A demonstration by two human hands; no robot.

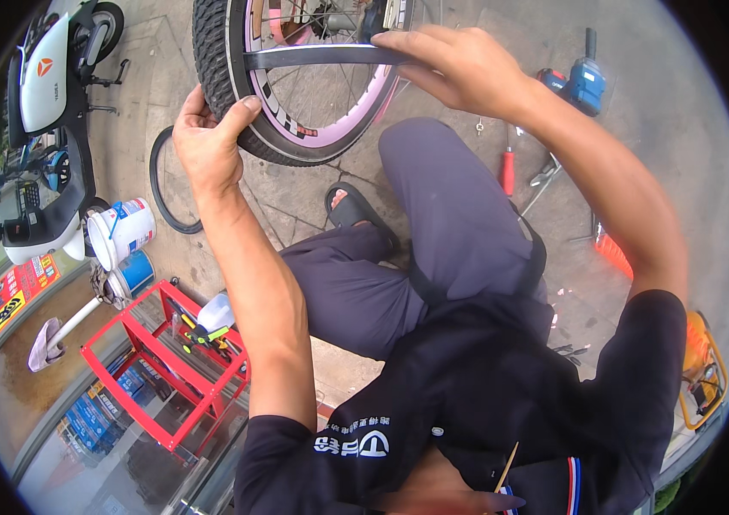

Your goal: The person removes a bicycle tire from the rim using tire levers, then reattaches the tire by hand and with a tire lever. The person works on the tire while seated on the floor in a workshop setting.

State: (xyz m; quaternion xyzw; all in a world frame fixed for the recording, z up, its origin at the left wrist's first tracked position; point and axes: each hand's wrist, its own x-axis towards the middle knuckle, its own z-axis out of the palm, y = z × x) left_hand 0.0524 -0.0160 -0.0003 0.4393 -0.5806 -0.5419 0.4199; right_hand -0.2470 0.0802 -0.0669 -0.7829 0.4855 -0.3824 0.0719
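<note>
A bicycle wheel with a knobbly black tire point(214, 51) and a pink rim point(330, 133) stands in front of me. My left hand point(214, 137) grips the tire at its lower left, thumb on the sidewall and fingers round the tread. From inside the tire's left side, a flat black inner tube point(321, 57) is pulled out straight across the spokes. Its right end is in my right hand point(459, 69), pinched between thumb and fingers. The wheel's top lies outside the view.
On the pavement left of the wheel lies a black rubber ring point(158, 184). White buckets point(128, 227), a red rack point(137, 339) with tools and a parked white scooter point(45, 77) are further left. To the right lie a red-handled screwdriver point(508, 172) and a blue power tool point(586, 84).
</note>
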